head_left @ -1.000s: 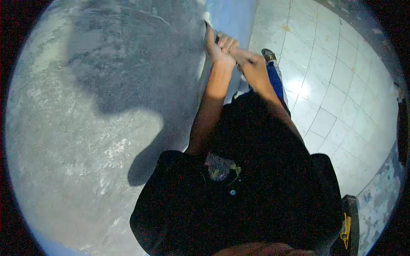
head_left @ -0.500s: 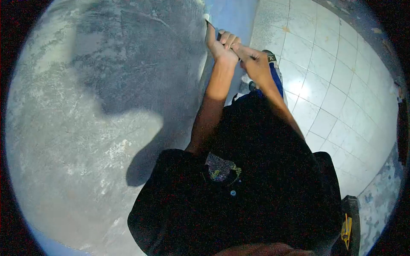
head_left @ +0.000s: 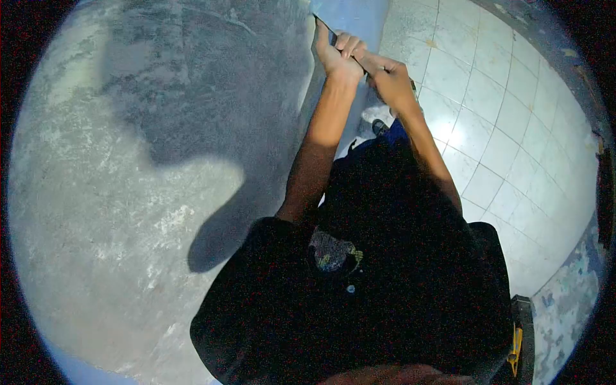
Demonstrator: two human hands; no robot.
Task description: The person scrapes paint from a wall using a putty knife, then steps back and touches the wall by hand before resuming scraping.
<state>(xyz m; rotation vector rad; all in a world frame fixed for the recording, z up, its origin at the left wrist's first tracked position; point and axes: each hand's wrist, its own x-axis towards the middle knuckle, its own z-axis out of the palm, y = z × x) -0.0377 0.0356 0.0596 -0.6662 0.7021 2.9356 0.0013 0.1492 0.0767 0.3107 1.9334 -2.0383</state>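
Both my hands are closed together at the top middle, at the edge of a grey plastered wall (head_left: 192, 115). My left hand (head_left: 340, 58) is wrapped round a thin, flat, dark tool (head_left: 326, 27), whose straight edge reaches up to the wall's edge; it looks like a scraper, but most of it is hidden by my fingers. Just to the right, my right hand (head_left: 388, 77) is shut on the near end of the same tool, its fingers touching the left hand's. A pale blue strip of wall (head_left: 359, 16) lies beyond the hands.
White tiled floor (head_left: 487, 122) stretches along the right. My foot (head_left: 380, 127) shows below my hands. At the lower right, a yellow object (head_left: 515, 350) lies by a dark box-like thing (head_left: 525, 314). My shadow falls across the wall.
Both hands have moved slightly up with the tool, and the right hand has shifted a little right. More of the tool's dark edge shows, and my right leg is more hidden.
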